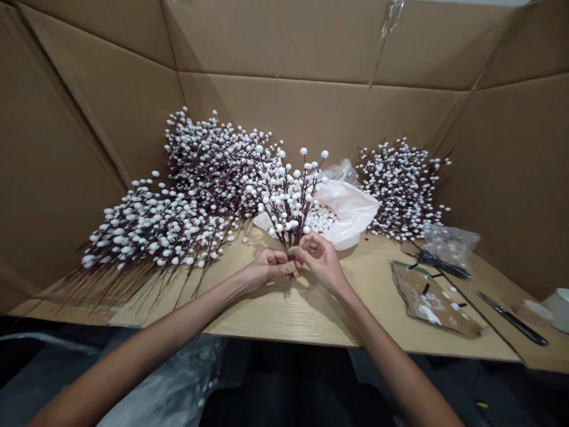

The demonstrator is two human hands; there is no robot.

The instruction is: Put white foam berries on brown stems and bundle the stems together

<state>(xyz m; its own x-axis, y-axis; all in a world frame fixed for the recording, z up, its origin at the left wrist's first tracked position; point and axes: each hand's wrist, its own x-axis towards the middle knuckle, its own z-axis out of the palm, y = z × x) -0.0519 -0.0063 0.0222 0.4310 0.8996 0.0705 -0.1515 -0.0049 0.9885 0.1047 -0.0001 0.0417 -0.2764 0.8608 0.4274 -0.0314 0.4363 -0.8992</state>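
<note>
Upright in front of me stands a bunch of artificial white berry stems (pixel 288 201), its dark twigs spreading upward. My left hand (pixel 272 265) is closed round the lower stems. On the other side, my right hand (pixel 316 256) pinches the same stems slightly higher, thumb against fingers. Just behind the bunch lies a white plastic bag (pixel 349 207), with loose white berries (pixel 322 218) at its opening. The stem ends are mostly hidden by my fingers.
Piles of white berry stems lie at left (pixel 146 228), back left (pixel 213 154) and right (pixel 398 184). A cardboard piece (pixel 431 302) with white smears, a knife (pixel 513 317), a clear bag (pixel 453 243) and a tape roll (pixel 558 308) lie at right. Cardboard walls (pixel 275 41) surround the table.
</note>
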